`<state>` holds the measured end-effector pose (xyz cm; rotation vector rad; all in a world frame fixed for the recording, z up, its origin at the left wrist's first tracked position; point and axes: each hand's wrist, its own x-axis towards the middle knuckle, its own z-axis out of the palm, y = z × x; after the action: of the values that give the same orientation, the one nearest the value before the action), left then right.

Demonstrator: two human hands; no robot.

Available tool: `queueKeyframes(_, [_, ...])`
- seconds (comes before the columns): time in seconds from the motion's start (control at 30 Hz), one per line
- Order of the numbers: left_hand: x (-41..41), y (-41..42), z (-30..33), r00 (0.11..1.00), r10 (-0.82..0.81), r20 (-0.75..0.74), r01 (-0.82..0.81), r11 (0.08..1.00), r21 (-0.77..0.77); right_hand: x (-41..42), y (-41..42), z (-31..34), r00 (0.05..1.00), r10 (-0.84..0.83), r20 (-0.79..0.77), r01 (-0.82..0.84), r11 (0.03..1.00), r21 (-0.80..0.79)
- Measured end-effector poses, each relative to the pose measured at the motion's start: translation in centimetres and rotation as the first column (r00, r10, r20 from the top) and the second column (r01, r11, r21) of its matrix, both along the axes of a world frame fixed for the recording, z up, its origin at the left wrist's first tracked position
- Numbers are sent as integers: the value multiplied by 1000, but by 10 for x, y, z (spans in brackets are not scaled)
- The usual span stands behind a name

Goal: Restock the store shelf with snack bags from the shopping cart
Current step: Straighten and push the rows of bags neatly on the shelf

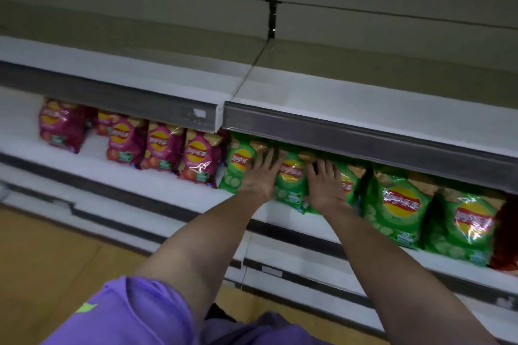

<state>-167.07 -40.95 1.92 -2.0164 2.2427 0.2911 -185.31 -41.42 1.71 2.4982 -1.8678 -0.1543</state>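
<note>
1. Left hand [262, 173]: fingers straight and spread, pressing flat on a green snack bag [290, 176] at frame centre.
2. Right hand [325, 185]: fingers likewise extended, flat on the same bag's right side.
3. The bag stands upright on the lower shelf [168, 179], in a row of green bags [400, 204] running right.
4. Pink bags [159, 145] stand at left centre.
5. Upper shelf [364, 109] overhangs the row.
</note>
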Motion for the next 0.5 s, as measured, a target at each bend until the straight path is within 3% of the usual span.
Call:
queueKeyframes(0.2, [53,32,-6,992,122,17,-123,991,48,43,12,-7,978,177,110,-183,982,49])
queueKeyframes(0.33, [80,27,-12,999,44,2,-44,998,40,72,10,-10,975,178,137,-188,980,66])
queueKeyframes(0.5, [101,8,-20,992,-122,18,120,989,87,95,8,-15,981,48,189,-61,996,66])
